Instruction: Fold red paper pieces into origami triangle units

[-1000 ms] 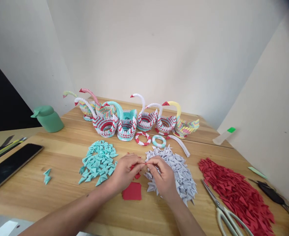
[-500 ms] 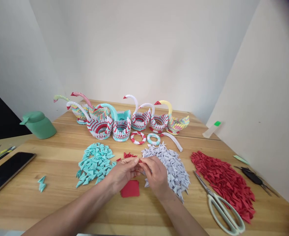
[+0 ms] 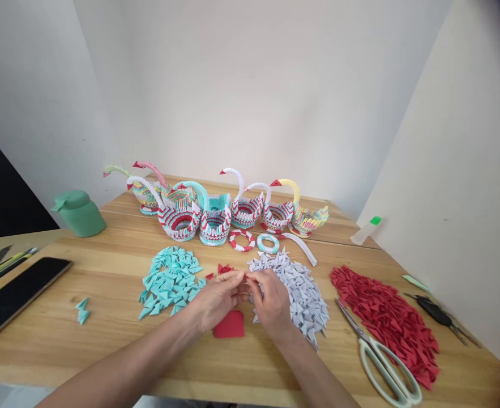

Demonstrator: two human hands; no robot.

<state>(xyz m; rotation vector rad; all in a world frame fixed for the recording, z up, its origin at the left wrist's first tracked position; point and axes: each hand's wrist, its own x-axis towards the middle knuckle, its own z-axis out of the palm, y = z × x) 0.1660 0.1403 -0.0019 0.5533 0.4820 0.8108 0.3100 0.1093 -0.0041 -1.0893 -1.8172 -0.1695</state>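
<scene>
Both arms come in from the near edge of the wooden table [image 3: 118, 266], forearms slanting inward, and the two hands meet out in front of the body, fingertip to fingertip. The left hand [image 3: 219, 297] is turned with its thumb uppermost, thumb and forefinger pinched together, the other fingers curling in loosely underneath. The right hand [image 3: 270, 300] mirrors it from the other side, knuckles up, wrist bent inward, forefinger and thumb closing at the same spot. And there, right between those tips, is a small red paper piece [image 3: 246, 275], almost swallowed by the fingers; its shape I can't make out from here. Just below the hands lies a stack of red paper squares [image 3: 229, 324], partly hidden by the left hand, and beyond the knuckles a few folded red pieces [image 3: 225, 268] peek out. The left wrist is near the turquoise pile [image 3: 169, 280], while the right hand covers an edge of the pale grey pile [image 3: 307, 294]. Well off to the right, the scissors [image 3: 377, 351] lie beside the big red pile [image 3: 385, 317], untouched by either hand.
</scene>
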